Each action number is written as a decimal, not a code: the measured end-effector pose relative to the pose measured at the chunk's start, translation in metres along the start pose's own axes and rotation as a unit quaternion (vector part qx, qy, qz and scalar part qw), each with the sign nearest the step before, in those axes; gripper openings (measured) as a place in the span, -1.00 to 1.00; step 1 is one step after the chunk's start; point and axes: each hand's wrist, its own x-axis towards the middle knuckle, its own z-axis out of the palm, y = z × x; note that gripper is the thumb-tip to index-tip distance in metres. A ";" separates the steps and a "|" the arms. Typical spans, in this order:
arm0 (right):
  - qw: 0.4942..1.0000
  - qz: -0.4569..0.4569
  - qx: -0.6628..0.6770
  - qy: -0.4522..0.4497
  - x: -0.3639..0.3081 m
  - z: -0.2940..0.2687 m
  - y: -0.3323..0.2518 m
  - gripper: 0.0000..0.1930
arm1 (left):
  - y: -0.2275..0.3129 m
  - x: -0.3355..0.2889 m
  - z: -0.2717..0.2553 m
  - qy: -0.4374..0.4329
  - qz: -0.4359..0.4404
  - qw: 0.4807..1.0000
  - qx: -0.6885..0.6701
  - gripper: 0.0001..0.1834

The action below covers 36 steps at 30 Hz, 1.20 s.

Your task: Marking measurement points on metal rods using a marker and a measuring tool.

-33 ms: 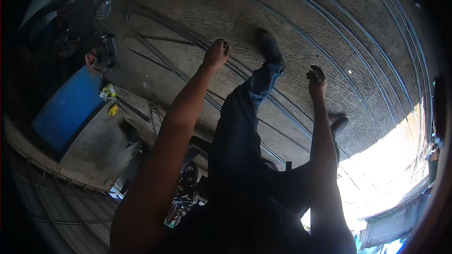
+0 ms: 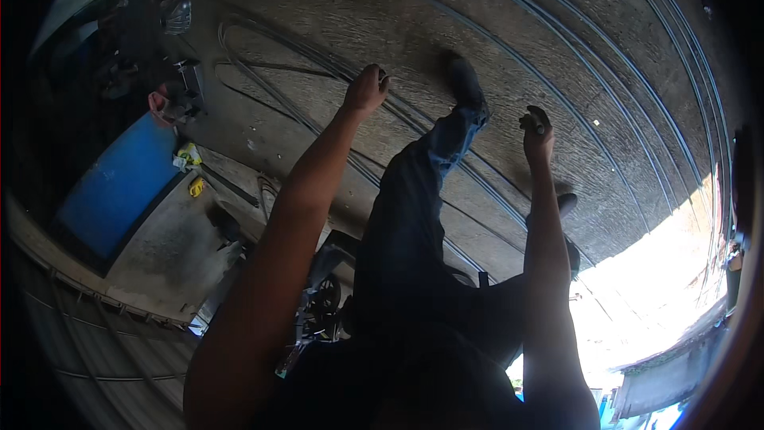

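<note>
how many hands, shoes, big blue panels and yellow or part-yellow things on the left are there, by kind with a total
Hands: 2, left hand and right hand
Shoes: 2, upper shoe and lower shoe
Blue panel: 1
Yellow: 2, yellow thing and yellow-and-white thing
Total: 7

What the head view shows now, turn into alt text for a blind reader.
A person's bare left hand and right hand, both curled, are held over a rough dark floor crossed by long thin rods; whether the hands grip anything is unclear. Dark trousers show below, with a blue panel at left and brightly lit ground at lower right.
</note>
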 end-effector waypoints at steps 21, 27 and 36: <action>0.920 0.067 0.312 0.226 -0.007 0.247 -0.174 -0.65 | -0.094 0.210 -0.219 -0.067 0.286 0.933 0.206 -0.61; 0.947 0.003 0.149 0.285 0.139 0.349 -0.143 -0.65 | -0.125 0.369 -0.110 -0.097 0.355 0.910 0.191 -0.49; 0.899 -0.323 -0.108 0.277 0.317 0.442 -0.088 -0.66 | -0.206 0.470 0.059 0.057 0.489 0.867 -0.071 -0.64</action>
